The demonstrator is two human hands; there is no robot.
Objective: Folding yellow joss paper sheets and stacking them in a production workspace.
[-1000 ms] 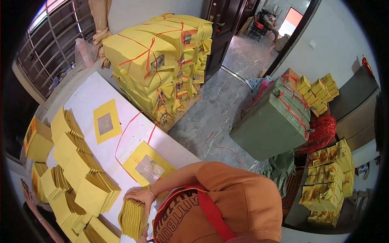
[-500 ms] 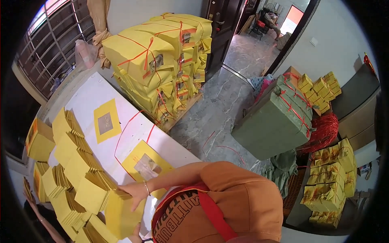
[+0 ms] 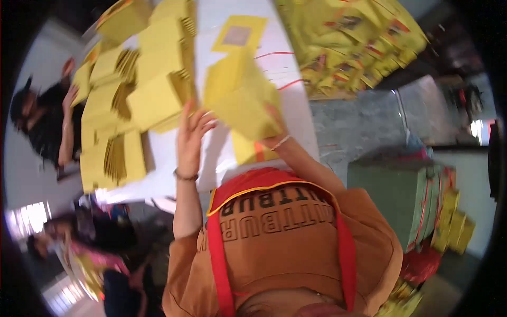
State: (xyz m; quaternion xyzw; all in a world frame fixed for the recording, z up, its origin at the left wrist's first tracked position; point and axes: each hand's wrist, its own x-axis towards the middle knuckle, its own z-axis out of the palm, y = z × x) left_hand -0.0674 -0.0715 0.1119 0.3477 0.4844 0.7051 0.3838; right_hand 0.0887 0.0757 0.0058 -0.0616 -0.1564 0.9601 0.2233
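Note:
A bundle of yellow paper, smeared by motion, is raised over the white table in front of me. My right hand grips its near right edge, its fingers partly hidden by the paper. To the bundle's left, my left hand is held up with fingers apart and nothing in them. Stacks of folded yellow paper stand in rows just left of that hand. One yellow sheet with a greyish printed square lies flat farther off. Another yellow sheet shows under the bundle at the table's near edge.
Bound yellow bundles are piled beyond the white table. A green wrapped block stands on the floor at right. Red string lies on the table. A co-worker in black touches the stacks at left; other people are lower left.
The view has swung round to the left. The yellow bundle has been lifted off the table in my right hand. My left hand has come up beside the stacks, fingers spread.

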